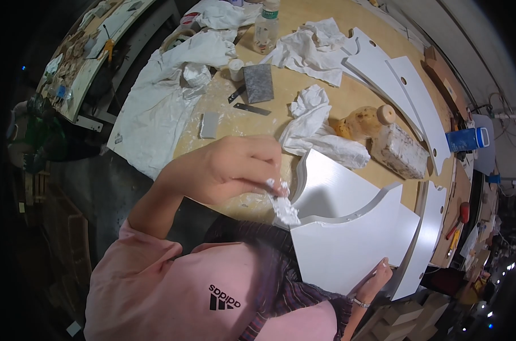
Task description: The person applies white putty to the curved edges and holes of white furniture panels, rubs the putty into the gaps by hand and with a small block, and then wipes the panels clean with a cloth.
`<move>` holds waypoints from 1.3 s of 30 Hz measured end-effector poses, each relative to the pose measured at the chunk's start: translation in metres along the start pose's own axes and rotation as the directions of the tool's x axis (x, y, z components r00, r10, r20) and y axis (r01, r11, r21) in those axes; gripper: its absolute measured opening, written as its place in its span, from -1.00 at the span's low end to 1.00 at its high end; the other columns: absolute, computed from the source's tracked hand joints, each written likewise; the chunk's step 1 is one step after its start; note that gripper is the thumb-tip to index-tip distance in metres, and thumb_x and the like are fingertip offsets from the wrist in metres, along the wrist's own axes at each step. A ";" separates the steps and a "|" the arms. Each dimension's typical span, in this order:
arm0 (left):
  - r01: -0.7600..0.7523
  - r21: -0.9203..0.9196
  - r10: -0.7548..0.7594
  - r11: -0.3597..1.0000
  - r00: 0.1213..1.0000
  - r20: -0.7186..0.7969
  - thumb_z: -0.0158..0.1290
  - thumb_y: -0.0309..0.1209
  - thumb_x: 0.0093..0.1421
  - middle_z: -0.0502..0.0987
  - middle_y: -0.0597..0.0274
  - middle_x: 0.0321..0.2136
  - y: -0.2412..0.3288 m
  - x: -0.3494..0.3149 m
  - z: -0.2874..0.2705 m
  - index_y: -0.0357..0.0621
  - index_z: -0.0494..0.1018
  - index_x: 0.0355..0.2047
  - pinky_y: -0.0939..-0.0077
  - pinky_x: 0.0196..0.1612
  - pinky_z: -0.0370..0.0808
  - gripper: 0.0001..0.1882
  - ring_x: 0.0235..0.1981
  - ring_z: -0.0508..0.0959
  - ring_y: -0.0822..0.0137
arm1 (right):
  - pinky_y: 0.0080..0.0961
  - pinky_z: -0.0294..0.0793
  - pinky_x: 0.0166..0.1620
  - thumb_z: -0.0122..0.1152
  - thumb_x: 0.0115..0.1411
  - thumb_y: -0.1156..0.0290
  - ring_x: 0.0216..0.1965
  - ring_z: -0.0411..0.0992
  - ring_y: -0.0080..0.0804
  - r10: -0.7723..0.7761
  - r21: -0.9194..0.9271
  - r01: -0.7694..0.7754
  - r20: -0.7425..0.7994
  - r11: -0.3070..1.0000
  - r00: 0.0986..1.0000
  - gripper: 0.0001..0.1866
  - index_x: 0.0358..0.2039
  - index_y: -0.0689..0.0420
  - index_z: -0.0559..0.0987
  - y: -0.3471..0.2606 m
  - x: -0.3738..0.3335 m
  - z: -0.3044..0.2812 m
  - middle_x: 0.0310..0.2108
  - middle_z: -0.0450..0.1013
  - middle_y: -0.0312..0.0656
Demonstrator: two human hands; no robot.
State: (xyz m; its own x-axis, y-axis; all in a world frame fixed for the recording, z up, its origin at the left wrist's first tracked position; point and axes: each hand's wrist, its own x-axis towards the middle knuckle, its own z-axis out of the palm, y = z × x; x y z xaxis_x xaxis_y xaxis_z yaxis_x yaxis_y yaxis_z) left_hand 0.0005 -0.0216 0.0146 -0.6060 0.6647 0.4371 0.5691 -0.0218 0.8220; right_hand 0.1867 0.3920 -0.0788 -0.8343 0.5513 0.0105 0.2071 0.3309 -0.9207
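My left hand (232, 169) pinches a small flat piece caked in white paste (284, 211). That piece touches the upper left corner of a white panel (349, 244) with a wavy-cut edge. At the panel's lower right edge my right hand (376, 278) grips it, with a watch on the wrist; some of its fingers are hidden. The panel stands tilted in front of my body. Behind it lies another white curved panel (326, 179) on the wooden table (235, 122). White paste clings to my left fingertips.
White cloths (309, 128) lie around a dark grey block (258, 83), a black blade (252, 109) and a small grey pad (209, 125). A yellowish bottle (360, 122) and a stained block (400, 150) sit farther right. Long white panels (402, 94) line the right side.
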 end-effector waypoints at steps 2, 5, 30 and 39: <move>0.046 0.029 -0.045 0.999 0.999 -0.028 0.14 -0.67 -0.09 0.41 0.17 -0.46 -0.001 0.001 0.000 -0.28 0.55 -0.36 0.40 -0.41 0.32 -0.78 -0.45 0.41 0.18 | -0.63 0.04 -0.48 -0.06 0.27 0.29 -0.55 0.04 -0.69 0.011 -0.011 -0.010 0.091 1.000 0.996 -0.68 -0.60 0.12 0.22 0.004 0.001 -0.008 -0.61 0.08 -0.47; -0.047 -0.026 0.047 0.999 0.999 0.009 0.16 -0.65 -0.06 0.41 0.16 -0.46 0.000 0.006 0.003 -0.30 0.55 -0.36 0.41 -0.39 0.33 -0.81 -0.44 0.41 0.17 | -0.62 0.01 -0.49 -0.07 0.27 0.31 -0.55 0.03 -0.70 0.015 -0.035 -0.012 0.073 0.999 0.997 -0.67 -0.62 0.11 0.21 0.003 0.000 -0.008 -0.61 0.07 -0.47; 0.262 0.281 -0.149 0.923 0.919 -0.365 0.02 -0.66 0.00 0.42 0.21 -0.37 -0.047 -0.020 -0.024 -0.23 0.50 -0.29 0.44 -0.22 0.41 -0.77 -0.33 0.45 0.25 | -0.57 -0.19 -0.55 -0.11 0.23 0.39 -0.61 -0.12 -0.70 -0.029 -0.136 0.034 0.043 0.990 0.999 -0.62 -0.68 0.07 0.04 -0.030 0.004 0.006 -0.69 -0.10 -0.47; 0.680 0.170 -0.238 0.714 0.464 -0.853 0.05 -0.66 0.00 0.51 0.20 -0.24 -0.196 -0.140 -0.142 -0.19 0.52 -0.23 0.52 -0.13 0.39 -0.71 -0.23 0.49 0.32 | -0.56 -0.19 -0.55 -0.12 0.23 0.41 -0.61 -0.12 -0.70 0.014 -0.221 -0.007 0.029 0.975 0.999 -0.63 -0.68 0.08 0.04 -0.037 0.013 0.018 -0.69 -0.09 -0.46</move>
State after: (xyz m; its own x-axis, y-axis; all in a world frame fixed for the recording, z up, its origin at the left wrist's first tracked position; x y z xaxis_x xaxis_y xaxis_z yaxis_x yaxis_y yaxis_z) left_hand -0.1047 -0.2165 -0.1563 -0.8910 -0.3237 0.3183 0.0890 0.5632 0.8215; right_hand 0.1583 0.3730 -0.0516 -0.8459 0.5331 -0.0137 0.3206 0.4879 -0.8119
